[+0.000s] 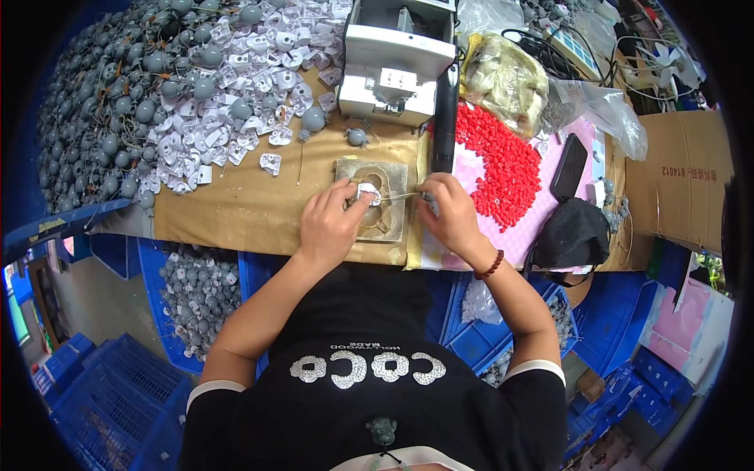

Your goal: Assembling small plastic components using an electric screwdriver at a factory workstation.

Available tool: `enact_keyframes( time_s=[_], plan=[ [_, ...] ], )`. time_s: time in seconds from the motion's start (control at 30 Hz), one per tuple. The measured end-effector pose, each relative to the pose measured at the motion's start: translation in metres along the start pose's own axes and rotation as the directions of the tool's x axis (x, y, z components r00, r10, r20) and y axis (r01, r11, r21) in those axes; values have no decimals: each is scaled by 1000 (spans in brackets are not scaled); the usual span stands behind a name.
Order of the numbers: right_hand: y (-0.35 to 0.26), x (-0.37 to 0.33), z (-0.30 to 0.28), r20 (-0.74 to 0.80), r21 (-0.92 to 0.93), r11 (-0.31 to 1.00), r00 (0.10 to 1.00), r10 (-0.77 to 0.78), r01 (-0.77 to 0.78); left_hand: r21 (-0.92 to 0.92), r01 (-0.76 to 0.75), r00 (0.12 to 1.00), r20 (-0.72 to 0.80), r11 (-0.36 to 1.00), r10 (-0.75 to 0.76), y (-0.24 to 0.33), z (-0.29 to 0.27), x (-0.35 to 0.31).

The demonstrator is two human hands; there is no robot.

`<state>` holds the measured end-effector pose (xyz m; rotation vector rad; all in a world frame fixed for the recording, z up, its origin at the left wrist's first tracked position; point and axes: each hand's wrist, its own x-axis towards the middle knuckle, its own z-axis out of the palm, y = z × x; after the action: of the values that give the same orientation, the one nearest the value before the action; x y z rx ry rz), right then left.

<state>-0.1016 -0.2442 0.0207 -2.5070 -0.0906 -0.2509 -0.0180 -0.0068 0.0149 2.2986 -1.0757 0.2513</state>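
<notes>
A square metal fixture [391,220] with a rounded recess lies on the brown-covered bench in front of me. Over its middle, the thumb and fingers of my left hand [328,222] are closed on a small white plastic part [368,194]. My right hand [452,213], a dark red bead bracelet at its wrist, is at the fixture's right side. Its fingers are pinched round a small grey piece [429,199], mostly hidden by them. A thin pale cord [399,195] runs between that piece and the white part.
Behind the fixture stands a white and grey machine [397,71]. Grey ball-shaped parts [94,118] and white plastic parts [228,102] pile up at the left. Small red pieces [503,169], a black phone [569,167] and a black cap-like item [573,233] lie at the right.
</notes>
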Motion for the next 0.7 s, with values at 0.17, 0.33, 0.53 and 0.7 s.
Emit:
enact_keyframes(
  time_s=[0.17,0.33,0.53,0.7],
  plan=[
    [-9,18,6,-14,685,715,979,205,-140,14,-23,1000,21,1000,23,-3,-2,-2],
    [-10,38,7,318,929,142,934,166,-341,0,-27,995,99,1000,27,-4,-7,-5],
    [-20,61,1,609,654,492,786,109,-575,-60,-46,994,94,997,52,-9,-7,-6],
    [-43,79,-3,450,250,927,881,146,-281,-90,-41,995,82,995,48,-11,-7,-6]
  ],
)
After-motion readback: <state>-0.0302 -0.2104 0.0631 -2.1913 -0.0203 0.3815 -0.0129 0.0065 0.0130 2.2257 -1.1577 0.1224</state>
